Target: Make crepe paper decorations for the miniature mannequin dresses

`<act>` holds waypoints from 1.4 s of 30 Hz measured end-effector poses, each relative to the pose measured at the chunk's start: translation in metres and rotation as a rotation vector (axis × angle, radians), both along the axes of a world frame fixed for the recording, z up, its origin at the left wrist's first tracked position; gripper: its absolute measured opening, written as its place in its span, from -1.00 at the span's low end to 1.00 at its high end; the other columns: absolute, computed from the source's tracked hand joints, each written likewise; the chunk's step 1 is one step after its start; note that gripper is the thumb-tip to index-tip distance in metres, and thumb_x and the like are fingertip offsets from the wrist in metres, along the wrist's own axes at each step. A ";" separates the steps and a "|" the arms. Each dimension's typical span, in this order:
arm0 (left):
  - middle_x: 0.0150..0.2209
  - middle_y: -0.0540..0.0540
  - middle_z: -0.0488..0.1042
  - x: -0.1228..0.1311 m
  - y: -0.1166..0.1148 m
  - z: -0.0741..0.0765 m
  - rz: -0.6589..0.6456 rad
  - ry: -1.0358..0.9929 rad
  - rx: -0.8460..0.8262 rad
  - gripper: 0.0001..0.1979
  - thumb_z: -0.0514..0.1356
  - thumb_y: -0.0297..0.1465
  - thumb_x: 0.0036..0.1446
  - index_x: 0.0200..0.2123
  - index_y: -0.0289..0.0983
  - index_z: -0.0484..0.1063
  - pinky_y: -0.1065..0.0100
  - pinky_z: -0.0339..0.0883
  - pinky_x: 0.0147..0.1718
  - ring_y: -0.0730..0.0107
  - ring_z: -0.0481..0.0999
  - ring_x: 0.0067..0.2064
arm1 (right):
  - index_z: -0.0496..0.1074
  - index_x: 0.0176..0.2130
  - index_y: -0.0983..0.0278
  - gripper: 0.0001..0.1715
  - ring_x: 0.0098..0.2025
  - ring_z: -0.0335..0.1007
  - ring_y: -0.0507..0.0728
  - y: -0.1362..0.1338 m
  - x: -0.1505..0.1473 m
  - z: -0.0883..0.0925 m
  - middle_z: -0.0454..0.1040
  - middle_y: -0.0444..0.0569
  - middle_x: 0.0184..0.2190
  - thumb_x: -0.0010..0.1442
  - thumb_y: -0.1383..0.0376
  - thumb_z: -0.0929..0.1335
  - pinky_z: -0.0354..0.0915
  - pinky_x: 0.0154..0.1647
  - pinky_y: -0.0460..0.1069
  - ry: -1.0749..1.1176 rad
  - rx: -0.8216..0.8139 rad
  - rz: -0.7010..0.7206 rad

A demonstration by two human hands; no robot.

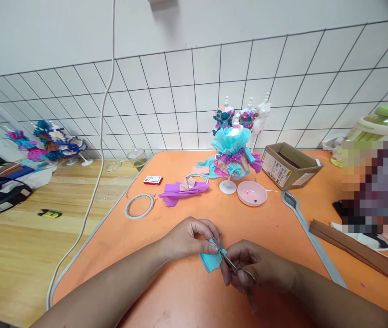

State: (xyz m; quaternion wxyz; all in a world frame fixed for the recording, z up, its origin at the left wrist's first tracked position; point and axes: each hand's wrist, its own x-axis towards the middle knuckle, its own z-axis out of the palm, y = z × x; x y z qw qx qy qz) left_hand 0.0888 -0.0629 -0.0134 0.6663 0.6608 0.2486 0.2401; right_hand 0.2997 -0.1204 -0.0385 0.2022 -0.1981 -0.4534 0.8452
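Note:
Between thumb and fingers, my left hand pinches a small folded piece of turquoise crepe paper. My right hand grips a pair of small metal scissors, its fingers around the handles. The scissor blades lie at the upper part of the paper, close to my left thumb; whether they are closed on it I cannot tell. Beyond my hands, a small white mannequin wears a turquoise and purple paper dress. Purple crepe paper lies to the left of its stand.
A pink bowl with tiny bits sits beside the mannequin's stand. Behind it is an open cardboard box. A tape roll and a small red-and-white box lie left. Brown paper strips lie right. A white cable hangs at left.

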 end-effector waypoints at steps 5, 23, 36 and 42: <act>-0.41 -0.13 0.50 0.001 -0.001 0.001 -0.013 0.035 0.027 -0.72 0.41 -0.20 -0.13 -0.52 -0.32 0.55 0.27 0.33 -0.11 0.29 0.46 -0.19 | 0.50 -0.26 0.40 -0.49 -0.51 0.24 -0.05 0.000 0.000 0.000 0.33 -0.13 -0.54 -0.05 0.04 0.50 0.33 -0.65 -0.20 -0.022 0.006 -0.001; -0.35 -0.12 0.51 -0.002 0.000 -0.003 -0.084 0.072 0.054 -0.78 0.40 -0.28 -0.10 -0.44 -0.32 0.58 0.27 0.37 -0.15 0.27 0.51 -0.21 | 0.52 -0.30 0.40 -0.61 -0.56 0.28 -0.07 -0.001 -0.001 0.004 0.31 -0.18 -0.60 -0.03 0.14 0.50 0.30 -0.68 -0.23 -0.073 0.004 -0.026; -0.34 -0.07 0.40 -0.002 0.002 0.004 0.126 0.135 0.160 -0.77 0.37 -0.24 -0.06 -0.36 -0.26 0.62 0.40 0.36 -0.27 0.42 0.44 -0.30 | 0.36 -0.08 0.34 -0.33 -0.65 0.12 -0.11 0.007 0.010 0.007 0.48 -0.08 -0.47 -0.04 -0.04 0.46 0.23 -0.68 -0.19 -0.067 0.088 -0.108; -0.25 -0.10 0.48 -0.019 0.028 -0.006 0.456 0.350 0.505 -0.73 0.22 -0.35 0.13 -0.09 -0.20 0.55 0.34 0.32 -0.17 0.34 0.46 -0.20 | 0.39 -0.31 0.24 -0.74 -0.43 0.32 0.04 0.026 0.035 0.017 0.46 -0.11 -0.41 0.04 0.12 0.40 0.17 -0.47 -0.11 -0.953 0.693 -0.577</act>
